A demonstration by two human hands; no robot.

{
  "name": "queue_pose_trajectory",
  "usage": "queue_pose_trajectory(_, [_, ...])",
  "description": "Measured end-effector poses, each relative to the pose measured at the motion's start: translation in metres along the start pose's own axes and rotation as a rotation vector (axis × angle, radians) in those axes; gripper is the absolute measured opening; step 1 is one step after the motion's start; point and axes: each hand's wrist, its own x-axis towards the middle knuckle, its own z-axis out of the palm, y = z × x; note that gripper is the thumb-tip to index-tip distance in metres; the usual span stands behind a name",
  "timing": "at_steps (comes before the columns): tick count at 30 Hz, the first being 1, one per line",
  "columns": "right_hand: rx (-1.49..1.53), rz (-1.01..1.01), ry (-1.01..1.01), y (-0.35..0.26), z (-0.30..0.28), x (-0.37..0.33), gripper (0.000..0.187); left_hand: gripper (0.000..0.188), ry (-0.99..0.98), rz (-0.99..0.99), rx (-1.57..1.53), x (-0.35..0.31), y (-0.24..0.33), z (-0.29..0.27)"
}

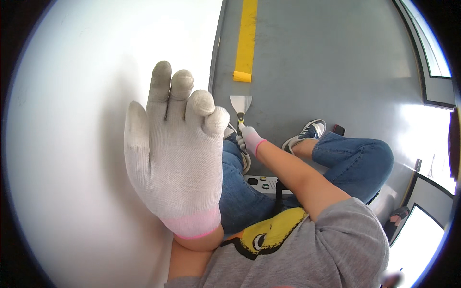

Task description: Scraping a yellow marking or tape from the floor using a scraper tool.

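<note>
My left hand (180,144), in a white knit glove with a pink cuff, is raised close to the camera beside the white wall. Its palm faces me, the fingertips bend slightly forward and nothing is in it. Lower down, my right hand (250,139), gloved the same way, grips the handle of a putty knife (240,103). The wide metal blade points away from me, just short of a yellow tape strip (246,43) on the floor. The near end of that strip looks folded or curled up.
The white wall (86,120) rises along my left, meeting the grey floor (326,57) at a dark edge. My shoes (314,130) and bent knees frame the right hand. Below my legs sits a pale panel (263,184) with dark knobs. Bright framed panels (420,230) stand at the right.
</note>
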Motion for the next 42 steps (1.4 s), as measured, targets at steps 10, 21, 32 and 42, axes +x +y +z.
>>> queue_pose_trajectory(10, [0.290,0.060,-0.187,-0.074,0.050,0.002,0.033,0.049,0.009,0.019,0.026,0.000,0.002,0.008])
queue_pose_trajectory(21, [0.049,-0.024,-0.133,-0.040,-0.019,-0.030,0.029,0.053,-0.052,-0.002,-0.024,0.000,0.006,-0.001])
queue_pose_trajectory(32, [-0.051,-0.014,0.069,-0.084,-0.014,-0.009,0.030,0.051,-0.067,0.004,0.041,0.002,0.004,-0.002])
queue_pose_trajectory(42, [-0.064,0.016,-0.050,-0.027,-0.010,-0.033,0.031,0.050,-0.076,0.003,0.012,0.001,0.009,0.000])
